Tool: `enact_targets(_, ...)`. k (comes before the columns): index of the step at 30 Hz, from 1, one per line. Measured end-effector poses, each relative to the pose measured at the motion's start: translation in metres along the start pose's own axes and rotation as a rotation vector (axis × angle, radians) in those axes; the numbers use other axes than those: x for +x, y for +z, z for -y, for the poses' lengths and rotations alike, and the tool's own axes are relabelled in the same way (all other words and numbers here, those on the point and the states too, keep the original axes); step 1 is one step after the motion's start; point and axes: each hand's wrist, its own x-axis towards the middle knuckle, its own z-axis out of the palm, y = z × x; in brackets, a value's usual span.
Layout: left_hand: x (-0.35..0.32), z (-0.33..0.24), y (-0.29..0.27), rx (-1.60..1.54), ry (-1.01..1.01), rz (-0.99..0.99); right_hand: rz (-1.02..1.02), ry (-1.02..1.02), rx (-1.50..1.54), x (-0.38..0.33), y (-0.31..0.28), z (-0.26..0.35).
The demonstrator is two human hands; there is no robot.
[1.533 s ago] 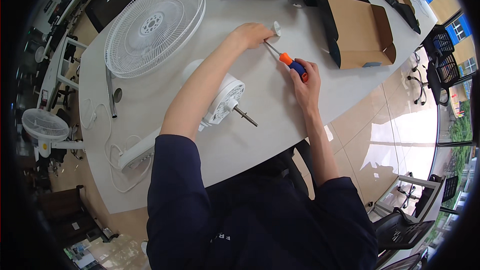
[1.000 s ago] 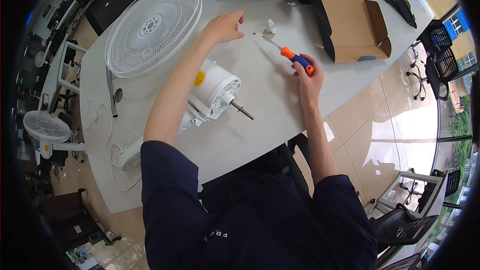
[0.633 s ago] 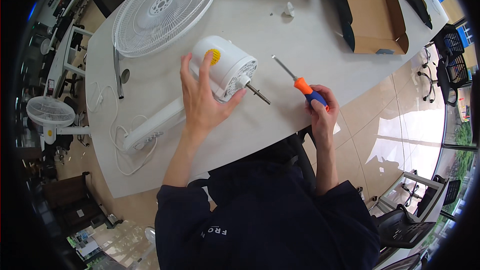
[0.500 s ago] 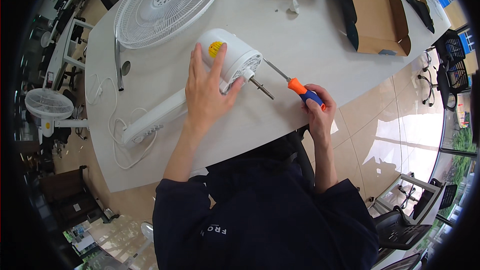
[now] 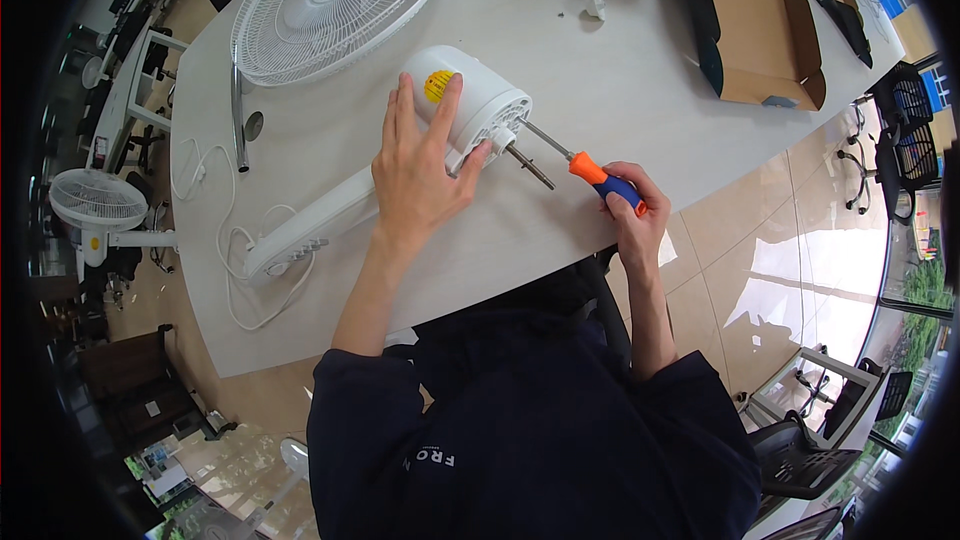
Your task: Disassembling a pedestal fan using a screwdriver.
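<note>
Left hand (image 5: pixel 420 175) spread flat over white fan motor housing (image 5: pixel 465 105), lying on white table (image 5: pixel 620 70). Right hand (image 5: pixel 630 215) fisted round orange-blue screwdriver (image 5: pixel 590 172), tip at housing face beside motor shaft (image 5: pixel 528 166). Keep blade square to screw, press housing down firmly.
</note>
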Motion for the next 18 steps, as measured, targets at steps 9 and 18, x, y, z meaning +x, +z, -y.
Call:
enact_targets(9, 0.001, 0.000, 0.003, 0.001, 0.002, -0.011, 0.024, -0.034, -0.071, 0.000, -0.003, -0.003)
enact_targets(18, 0.000, 0.001, -0.001, 0.035, 0.018, -0.003, 0.055, 0.182, -0.142, -0.018, 0.004, 0.026)
